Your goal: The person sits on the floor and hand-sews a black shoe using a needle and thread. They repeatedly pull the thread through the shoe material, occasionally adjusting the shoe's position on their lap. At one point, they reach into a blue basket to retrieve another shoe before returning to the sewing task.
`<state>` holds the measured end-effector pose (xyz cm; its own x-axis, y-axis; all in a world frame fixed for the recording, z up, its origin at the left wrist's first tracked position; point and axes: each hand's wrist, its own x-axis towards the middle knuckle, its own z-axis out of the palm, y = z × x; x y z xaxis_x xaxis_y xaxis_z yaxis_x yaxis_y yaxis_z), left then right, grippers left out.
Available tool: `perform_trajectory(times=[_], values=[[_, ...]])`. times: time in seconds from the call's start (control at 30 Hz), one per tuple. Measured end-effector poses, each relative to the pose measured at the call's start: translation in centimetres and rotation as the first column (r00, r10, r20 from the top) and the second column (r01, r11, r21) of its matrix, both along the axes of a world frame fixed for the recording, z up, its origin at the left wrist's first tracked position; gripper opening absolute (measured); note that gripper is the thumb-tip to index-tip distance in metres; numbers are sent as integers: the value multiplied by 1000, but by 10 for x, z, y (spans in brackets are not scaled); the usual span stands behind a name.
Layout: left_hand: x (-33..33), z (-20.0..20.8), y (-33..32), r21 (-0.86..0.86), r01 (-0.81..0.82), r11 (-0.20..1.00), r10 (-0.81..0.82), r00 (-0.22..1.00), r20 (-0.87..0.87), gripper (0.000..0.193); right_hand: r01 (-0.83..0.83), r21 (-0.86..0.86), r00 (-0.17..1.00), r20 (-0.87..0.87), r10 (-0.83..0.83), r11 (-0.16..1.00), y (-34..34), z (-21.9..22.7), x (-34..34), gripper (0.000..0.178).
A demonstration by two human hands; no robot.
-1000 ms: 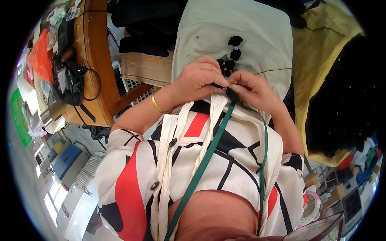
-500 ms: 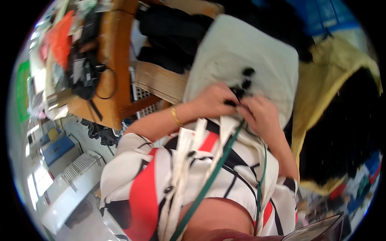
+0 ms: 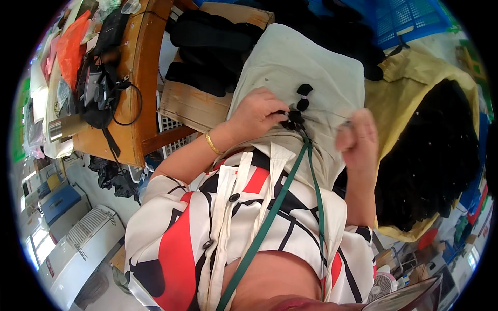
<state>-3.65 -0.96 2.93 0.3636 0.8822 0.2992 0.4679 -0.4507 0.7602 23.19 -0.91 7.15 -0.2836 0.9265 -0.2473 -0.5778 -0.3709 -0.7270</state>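
Pinched between the thumb and fingers of my left hand point(image 3: 261, 113) is a small black fabric piece point(image 3: 294, 120), at the near part of a cream cloth point(image 3: 311, 57) over my lap. A small black bow-shaped piece point(image 3: 304, 97) with a pale band round its middle lies just beyond it on the cloth. My right hand point(image 3: 359, 136) is off to the right, raised and blurred, its fingers closed on something too small to make out. A faint thin line runs from the black piece toward it. A green strap point(image 3: 275, 223) hangs from my neck down to the black piece.
To the right stands a yellow sack point(image 3: 402, 83) full of black pieces point(image 3: 430, 160). Black bundles point(image 3: 212, 33) rest on a cardboard box point(image 3: 192, 106) at the left, beside a wooden table point(image 3: 140, 62). A blue basket point(image 3: 410, 23) is at the far right.
My hands were together over the black pieces. The right hand has moved away to the right, while the left stays on the black piece, slightly further left in view.
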Motion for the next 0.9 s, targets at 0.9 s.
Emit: perform_trajectory(times=[0.9], values=[[-142, -76, 76, -632, -609, 478, 877, 301, 374, 44, -342, 357, 540, 832, -129, 869, 6, -46, -40, 14]])
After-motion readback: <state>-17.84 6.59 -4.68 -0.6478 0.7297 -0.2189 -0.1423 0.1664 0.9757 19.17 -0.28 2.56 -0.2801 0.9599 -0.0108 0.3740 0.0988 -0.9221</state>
